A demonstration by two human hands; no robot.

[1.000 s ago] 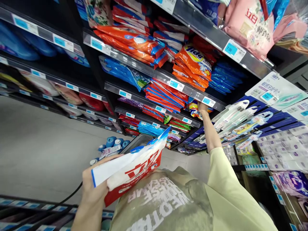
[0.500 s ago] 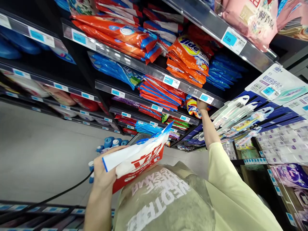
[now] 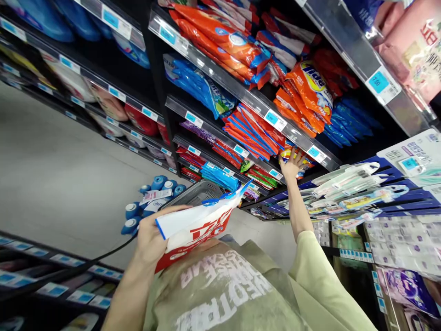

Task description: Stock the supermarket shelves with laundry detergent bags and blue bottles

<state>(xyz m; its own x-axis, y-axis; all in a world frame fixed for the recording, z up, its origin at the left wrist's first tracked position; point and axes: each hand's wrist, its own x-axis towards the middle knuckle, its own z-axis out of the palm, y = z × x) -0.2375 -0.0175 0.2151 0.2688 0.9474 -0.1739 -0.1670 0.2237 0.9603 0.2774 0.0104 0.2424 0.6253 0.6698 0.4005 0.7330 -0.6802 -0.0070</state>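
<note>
My left hand (image 3: pixel 151 234) is closed around one end of a white and red bag of washing powder (image 3: pixel 203 225) with a blue edge, held in front of my shirt. Its front bears large red characters. On the right, my right hand (image 3: pixel 292 164) reaches into a lower shelf, fingers spread over an orange, yellow and blue detergent bag (image 3: pixel 303 171). The palm seems to rest on that bag; its far part is hidden under the shelf above. Stacked red and blue packets (image 3: pixel 253 131) lie just left of this hand.
Orange Tide bags (image 3: pixel 310 89) fill the shelf above. Toothbrush packs (image 3: pixel 347 181) hang at the right. A grey basket (image 3: pixel 196 195) stands on the floor beside blue bottles (image 3: pixel 158 184). A dark cable (image 3: pixel 113 252) runs at lower left. Price-tagged shelf edges (image 3: pixel 272 118) jut out.
My right hand has come into fuller view, its fingers now spread over the detergent bag. The view has shifted, showing more of the basket. My left hand keeps the washing powder bag.
</note>
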